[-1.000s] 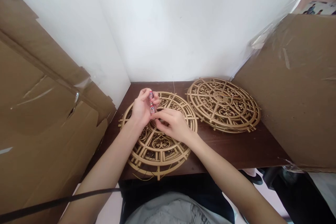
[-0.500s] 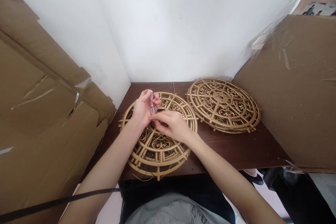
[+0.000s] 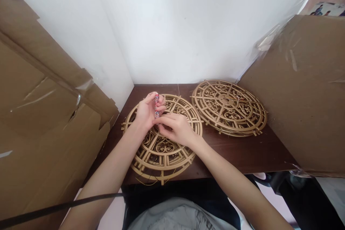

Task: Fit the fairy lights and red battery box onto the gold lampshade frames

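Note:
My left hand (image 3: 147,110) is closed around a slim red-and-white printed tube (image 3: 157,114), held on end between thumb and fingers. Fingers cover part of it, so its exact kind is unclear. My right hand (image 3: 175,126) meets it at the tube's lower end, thumb and fingertips pinched together; what they grip, if anything, is hidden. Both hands are above a stack of round gold openwork panels (image 3: 165,147) with scroll patterns. A thin wire or thread (image 3: 178,90) sticks up from the stack's far side.
A second stack of round gold panels (image 3: 229,109) lies to the right on the dark brown table (image 3: 229,154). Cardboard sheets stand at the left (image 3: 48,115) and right (image 3: 309,97), with a white wall (image 3: 183,28) behind. A black strap (image 3: 67,205) crosses at lower left.
My left fingers have shifted slightly around the tube, with one finger now across its middle. My right hand stays almost in place.

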`<control>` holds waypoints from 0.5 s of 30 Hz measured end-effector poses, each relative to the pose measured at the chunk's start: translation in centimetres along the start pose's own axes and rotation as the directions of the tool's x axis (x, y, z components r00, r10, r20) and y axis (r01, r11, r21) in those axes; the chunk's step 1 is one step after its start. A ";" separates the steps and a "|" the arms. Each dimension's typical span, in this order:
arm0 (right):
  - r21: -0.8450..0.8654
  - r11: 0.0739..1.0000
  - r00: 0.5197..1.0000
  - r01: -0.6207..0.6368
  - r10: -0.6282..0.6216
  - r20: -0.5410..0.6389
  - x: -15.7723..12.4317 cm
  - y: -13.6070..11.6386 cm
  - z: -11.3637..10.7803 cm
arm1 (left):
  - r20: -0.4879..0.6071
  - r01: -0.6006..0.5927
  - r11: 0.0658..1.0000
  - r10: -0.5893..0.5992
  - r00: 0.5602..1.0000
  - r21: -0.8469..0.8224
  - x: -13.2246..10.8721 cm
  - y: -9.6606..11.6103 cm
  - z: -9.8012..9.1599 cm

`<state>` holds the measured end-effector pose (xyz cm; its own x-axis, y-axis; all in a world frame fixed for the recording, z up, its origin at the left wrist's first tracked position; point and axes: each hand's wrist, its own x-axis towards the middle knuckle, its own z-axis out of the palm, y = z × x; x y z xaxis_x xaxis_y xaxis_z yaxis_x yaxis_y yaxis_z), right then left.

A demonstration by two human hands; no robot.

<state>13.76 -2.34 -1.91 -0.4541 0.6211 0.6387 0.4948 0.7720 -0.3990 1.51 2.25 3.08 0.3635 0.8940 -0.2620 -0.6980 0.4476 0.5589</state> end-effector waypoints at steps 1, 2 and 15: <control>-0.005 1.000 1.000 0.004 -0.004 -0.005 0.0 0.0 0.0 | -0.011 -0.002 1.000 0.002 1.000 -0.004 -0.1 0.0 0.2; -0.010 1.000 1.000 0.008 -0.008 -0.009 0.0 0.0 0.0 | -0.020 -0.006 1.000 0.006 1.000 -0.006 -0.1 0.0 0.3; -0.058 0.997 0.998 0.052 -0.053 -0.029 0.1 0.0 0.1 | 0.065 0.041 0.994 -0.047 0.997 0.100 0.2 0.0 -0.4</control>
<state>13.62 -2.32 -1.94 -0.4579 0.5747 0.6782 0.5127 0.7940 -0.3267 1.31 2.48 2.74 0.4356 0.8685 -0.2364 -0.6173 0.4794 0.6238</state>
